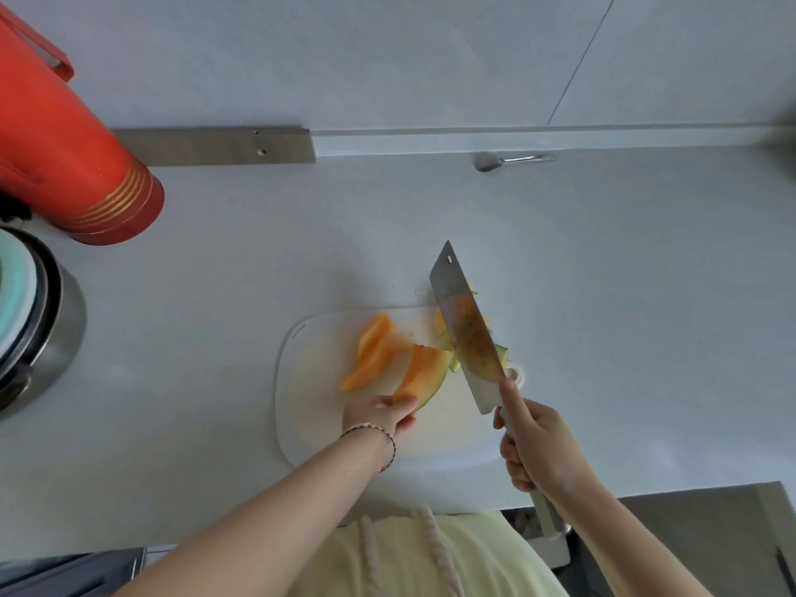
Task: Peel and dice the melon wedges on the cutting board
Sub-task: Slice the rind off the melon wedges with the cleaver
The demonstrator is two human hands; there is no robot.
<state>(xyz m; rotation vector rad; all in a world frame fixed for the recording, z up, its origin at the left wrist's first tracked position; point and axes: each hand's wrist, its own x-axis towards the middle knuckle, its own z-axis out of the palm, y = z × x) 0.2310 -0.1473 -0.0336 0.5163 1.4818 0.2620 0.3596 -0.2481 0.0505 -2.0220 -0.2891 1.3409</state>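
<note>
A white cutting board [301, 424] lies on the pale counter. My left hand [379, 413] holds the near end of an orange melon wedge [424, 368] that still has its green rind. Two peeled orange wedges [370, 353] lie to its left on the board. My right hand [532, 445] grips the handle of a cleaver [467, 329]. Its blade is raised over the board's right side, tip pointing away from me. Green rind strips [502, 353] and a bit of melon lie under and behind the blade.
A red thermos [73, 165] lies at the left, with a steel pot [38, 321] below it. A metal spoon [495, 160] rests by the back wall. A wooden strip [215, 146] runs along the wall. The counter's front edge is near my body.
</note>
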